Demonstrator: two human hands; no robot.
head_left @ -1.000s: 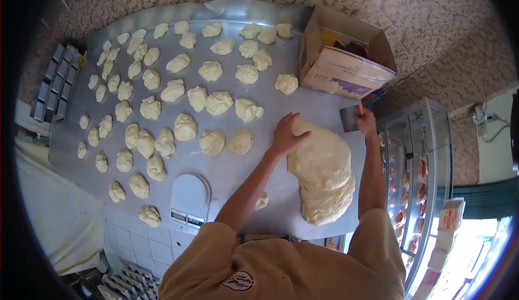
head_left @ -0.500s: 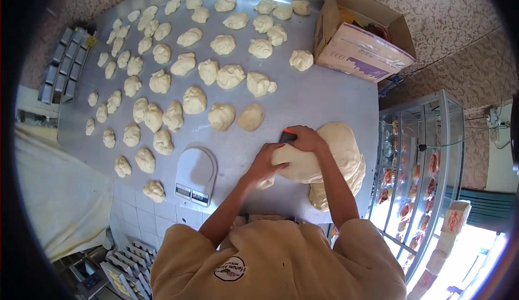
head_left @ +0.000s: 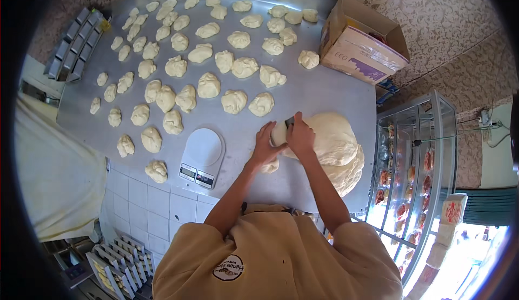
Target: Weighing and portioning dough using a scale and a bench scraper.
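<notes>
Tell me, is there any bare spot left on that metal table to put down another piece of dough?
Yes. Bare metal table lies between the cardboard box and the big dough mass. A smaller patch sits between the scale and the left hand, which presses at the dough's edge with the right hand. The upper left is crowded with dough pieces.

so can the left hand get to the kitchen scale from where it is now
Probably yes. The left hand rests at the edge of the big dough mass, and the white kitchen scale sits just to its left on the metal table, with only bare tabletop between them.
</notes>
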